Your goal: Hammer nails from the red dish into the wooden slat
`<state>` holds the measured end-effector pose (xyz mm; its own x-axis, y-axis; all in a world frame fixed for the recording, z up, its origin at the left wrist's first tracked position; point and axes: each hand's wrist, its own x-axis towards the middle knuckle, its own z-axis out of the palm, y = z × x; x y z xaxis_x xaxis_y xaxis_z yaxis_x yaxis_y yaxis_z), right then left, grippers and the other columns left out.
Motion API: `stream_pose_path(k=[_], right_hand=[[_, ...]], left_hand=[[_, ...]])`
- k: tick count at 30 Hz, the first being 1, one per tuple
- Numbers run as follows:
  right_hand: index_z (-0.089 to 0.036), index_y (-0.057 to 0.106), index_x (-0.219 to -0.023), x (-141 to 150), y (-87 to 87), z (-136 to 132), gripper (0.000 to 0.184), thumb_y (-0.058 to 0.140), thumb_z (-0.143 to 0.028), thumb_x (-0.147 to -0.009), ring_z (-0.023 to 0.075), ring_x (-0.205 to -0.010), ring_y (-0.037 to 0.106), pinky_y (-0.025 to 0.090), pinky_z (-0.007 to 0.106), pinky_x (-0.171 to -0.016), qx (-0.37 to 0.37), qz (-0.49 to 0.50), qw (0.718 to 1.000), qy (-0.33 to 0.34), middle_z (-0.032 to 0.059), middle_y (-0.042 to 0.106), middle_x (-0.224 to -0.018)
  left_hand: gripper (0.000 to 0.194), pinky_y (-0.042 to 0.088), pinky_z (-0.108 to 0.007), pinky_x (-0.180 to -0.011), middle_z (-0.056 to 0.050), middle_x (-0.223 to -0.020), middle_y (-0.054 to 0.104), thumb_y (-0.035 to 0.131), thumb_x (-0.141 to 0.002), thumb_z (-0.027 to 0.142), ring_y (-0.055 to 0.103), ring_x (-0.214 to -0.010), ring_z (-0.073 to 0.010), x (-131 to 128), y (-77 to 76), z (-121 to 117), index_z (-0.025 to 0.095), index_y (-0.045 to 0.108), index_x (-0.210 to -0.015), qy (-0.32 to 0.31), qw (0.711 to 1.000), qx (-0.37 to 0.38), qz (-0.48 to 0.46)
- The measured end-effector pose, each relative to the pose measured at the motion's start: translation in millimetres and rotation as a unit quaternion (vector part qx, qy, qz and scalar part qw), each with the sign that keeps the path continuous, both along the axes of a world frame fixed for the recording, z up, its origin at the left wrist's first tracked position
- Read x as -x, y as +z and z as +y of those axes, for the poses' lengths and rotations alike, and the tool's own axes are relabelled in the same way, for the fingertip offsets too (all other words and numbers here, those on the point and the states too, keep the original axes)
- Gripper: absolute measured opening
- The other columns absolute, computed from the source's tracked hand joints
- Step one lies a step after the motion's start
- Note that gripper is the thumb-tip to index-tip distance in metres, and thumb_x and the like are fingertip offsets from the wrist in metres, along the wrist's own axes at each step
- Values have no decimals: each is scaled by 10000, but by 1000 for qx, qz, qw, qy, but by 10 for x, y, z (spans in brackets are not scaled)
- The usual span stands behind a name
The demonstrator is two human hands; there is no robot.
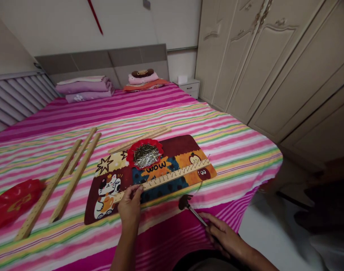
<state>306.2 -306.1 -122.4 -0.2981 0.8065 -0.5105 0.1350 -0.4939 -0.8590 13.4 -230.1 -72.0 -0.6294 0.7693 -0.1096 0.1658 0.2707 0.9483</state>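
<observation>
A pale wooden strip lies slantwise across a cartoon-printed mat, with a row of thin nails standing up along it. My left hand is closed in a pinch over the strip, just left of the row of nails. Whatever sits between those fingertips is too small to make out. My right hand grips a hammer by its handle, its dark head lying in front of the mat's near edge, apart from the strip. Behind the strip, a red scalloped dish holds a pile of silver and darker nails.
Another wooden strip lies behind the dish. On the left are several wooden bars and a red plastic tray. Everything rests on a bed with a striped sheet. Folded bedding is at the headboard; wardrobes stand right.
</observation>
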Motion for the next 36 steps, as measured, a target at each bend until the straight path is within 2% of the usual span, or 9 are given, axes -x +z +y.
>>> stream_pose_path(k=[6, 9, 14, 17, 20, 24, 28, 32, 36], right_hand=[[-134, 435, -1336, 9, -6, -3, 638, 442, -421, -766, 48, -305, 289, 160, 156, -290, 8, 6, 1000, -11, -102, 440, -510], [-133, 444, -1337, 29, 83, -30, 645, 465, -414, -757, 47, -307, 287, 160, 162, -305, 23, 15, 1000, 1, -114, 401, -485], [-161, 370, -1405, 223, 558, 3, 665, 485, -392, -792, 49, -366, 338, 204, 163, -334, 26, 56, 998, 9, -89, 461, -562], [-180, 362, -1417, 451, 881, 120, 613, 464, -365, -842, 55, -347, 301, 193, 176, -327, -23, 73, 996, 34, -104, 415, -531], [-184, 456, -1348, 696, 1064, 267, 479, 435, -282, -879, 63, -405, 344, 247, 189, -390, -105, 70, 990, 64, -90, 407, -546], [-186, 525, -1275, 954, 1136, 421, 422, 418, -163, -867, 79, -482, 381, 311, 210, -476, -210, 25, 972, 105, -74, 433, -571], [-204, 485, -1331, 1099, 1172, 499, 459, 409, -150, -882, 93, -503, 390, 332, 220, -504, -258, -13, 954, 149, -73, 432, -568], [-212, 545, -1274, 1089, 1175, 468, 434, 411, -130, -868, 97, -537, 409, 335, 222, -516, -239, -37, 961, 137, -56, 462, -613], [-238, 458, -1363, 848, 1109, 337, 476, 402, -173, -895, 89, -509, 350, 285, 215, -483, -203, 9, 970, 131, -72, 413, -593]], left_hand=[[272, 456, -284, -739, 3, -716, 668, 609, -616, 467, 603, -728, -174, -50, 71, -21, 240, 662, -756, -14, 995, 29, 96], [271, 457, -284, -729, -2, -715, 668, 582, -632, 466, 605, -723, -179, -68, 73, -21, 239, 666, -756, -26, 990, 22, 139], [305, 453, -282, -692, -13, -706, 664, 553, -651, 476, 600, -686, -176, -48, -5, -18, 225, 674, -774, -38, 985, 9, 166], [301, 457, -277, -673, -14, -693, 663, 556, -659, 465, 598, -658, -168, -25, -62, -23, 218, 678, -781, -39, 985, -3, 167], [289, 466, -273, -675, -16, -723, 680, 563, -667, 448, 605, -659, -163, 0, -109, -27, 215, 681, -792, -44, 984, -22, 169], [265, 468, -264, -662, -17, -716, 682, 556, -685, 426, 598, -642, -158, 24, -133, -34, 212, 678, -786, -45, 983, -52, 169], [233, 460, -261, -673, -14, -686, 668, 547, -694, 400, 585, -632, -156, 41, -141, -41, 212, 669, -758, -53, 981, -57, 180], [233, 452, -268, -695, -17, -695, 667, 540, -686, 364, 591, -658, -163, 53, -146, -47, 212, 677, -797, -49, 981, -32, 187], [235, 452, -271, -705, -23, -723, 671, 531, -687, 368, 595, -676, -165, 44, -110, -37, 213, 673, -792, -45, 984, -14, 174]])
